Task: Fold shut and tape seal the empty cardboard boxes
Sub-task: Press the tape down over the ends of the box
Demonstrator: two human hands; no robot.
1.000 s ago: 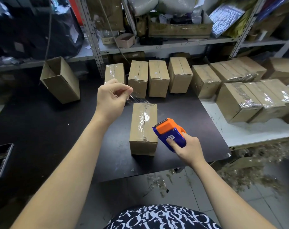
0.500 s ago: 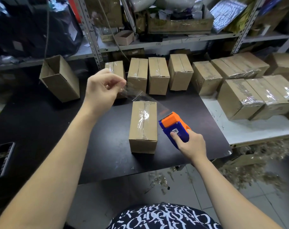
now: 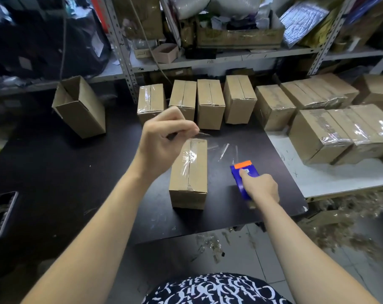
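A closed cardboard box [image 3: 189, 174] stands on the black table [image 3: 54, 172] in front of me, with clear tape along its top seam. My left hand [image 3: 164, 139] hovers above the box's far left corner and pinches the free end of a clear tape strip [image 3: 221, 148]. The strip stretches right and down to the blue and orange tape dispenser [image 3: 244, 176]. My right hand [image 3: 261, 187] grips that dispenser to the right of the box, low over the table.
A row of taped boxes [image 3: 210, 103] lines the back of the table. More taped boxes [image 3: 330, 132] sit on the white table at right. An open empty box [image 3: 78, 106] lies tilted at back left. A phone [image 3: 0, 213] rests at the left edge. Shelves rise behind.
My right hand has pulled the dispenser rightward and down, drawing out a longer strip. My left hand has stayed above the box's far end, holding the tape end.
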